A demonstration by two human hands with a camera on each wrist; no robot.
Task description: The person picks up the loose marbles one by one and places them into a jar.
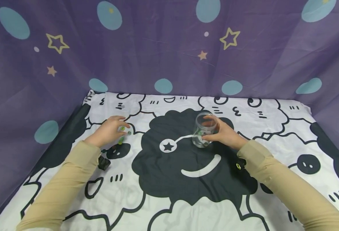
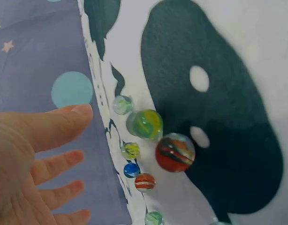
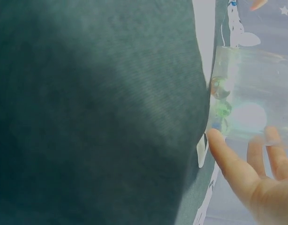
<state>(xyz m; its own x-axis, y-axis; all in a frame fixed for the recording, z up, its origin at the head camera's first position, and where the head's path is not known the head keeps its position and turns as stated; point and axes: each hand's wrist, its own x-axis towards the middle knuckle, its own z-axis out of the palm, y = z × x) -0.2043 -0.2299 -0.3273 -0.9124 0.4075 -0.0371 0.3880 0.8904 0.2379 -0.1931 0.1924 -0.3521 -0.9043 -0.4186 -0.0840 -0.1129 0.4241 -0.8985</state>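
Several glass marbles lie on the patterned cloth by my left hand. The left wrist view shows a large red-brown marble, a green-yellow marble, a small blue marble and an orange-red marble among them. That hand hovers beside them, thumb and fingers spread apart, with nothing between them. My right hand holds a clear jar from its right side, thumb in front and fingers at the back near the rim. A few marbles, including a green marble, sit at the jar's bottom.
A white cloth printed with black cartoon figures covers the table. Purple fabric with stars and blue ovals hangs behind it and along the sides. Both sleeves wear dark wrist devices, one being a black block at the left wrist.
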